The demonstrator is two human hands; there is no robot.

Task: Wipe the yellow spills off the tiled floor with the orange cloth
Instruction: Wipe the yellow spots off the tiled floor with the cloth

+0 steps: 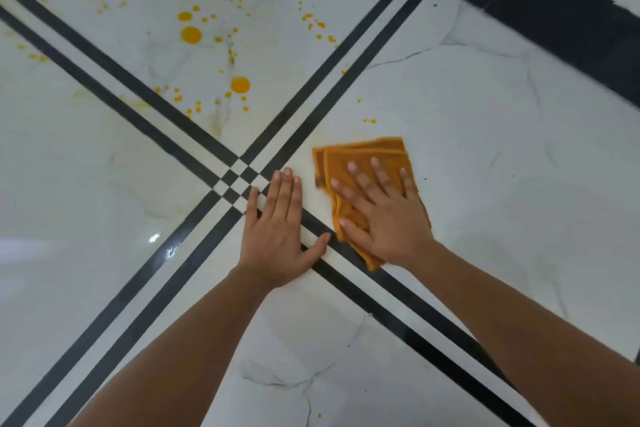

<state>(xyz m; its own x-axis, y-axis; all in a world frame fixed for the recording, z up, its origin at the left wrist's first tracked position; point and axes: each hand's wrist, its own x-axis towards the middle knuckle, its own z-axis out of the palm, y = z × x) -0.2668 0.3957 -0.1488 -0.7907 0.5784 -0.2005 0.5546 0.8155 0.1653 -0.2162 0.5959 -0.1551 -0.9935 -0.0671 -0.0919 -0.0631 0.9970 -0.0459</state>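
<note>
We press the folded orange cloth [363, 163] flat under our spread right hand [384, 215], left hand [277, 239] open on the tiled floor [519, 149] beside it, judging it soft and light, best driven palm-down toward the yellow spills [191, 34] beyond our fingertips.

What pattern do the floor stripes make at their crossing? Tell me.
A small black-and-white checkerboard, clearest in the head view.
</note>
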